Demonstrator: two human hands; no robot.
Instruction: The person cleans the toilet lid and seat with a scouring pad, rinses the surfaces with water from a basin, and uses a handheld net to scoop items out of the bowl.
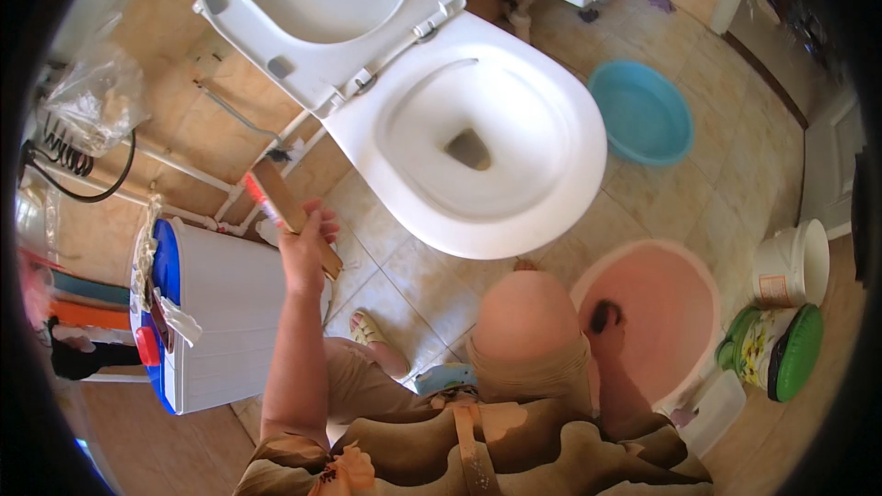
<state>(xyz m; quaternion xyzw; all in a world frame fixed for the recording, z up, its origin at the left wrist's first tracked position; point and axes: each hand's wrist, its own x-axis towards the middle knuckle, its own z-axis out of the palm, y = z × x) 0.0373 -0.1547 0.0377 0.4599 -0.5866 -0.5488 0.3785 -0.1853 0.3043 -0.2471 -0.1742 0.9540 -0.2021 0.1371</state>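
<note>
My left hand grips a flat wooden brush with red and white bristles, held left of the white toilet bowl. The toilet's seat and lid are raised, and a little water stands in the bottom. My right hand is low on the right, over a pink basin. A dark patch shows at its fingers; whether this is a held thing or a shadow I cannot tell. My bare knee is between the basin and the toilet.
On the floor right of the toilet sits a blue basin. A white bucket and a green-lidded container stand at the far right. Left is a white bin with a blue lid. White pipes run along the tiled wall.
</note>
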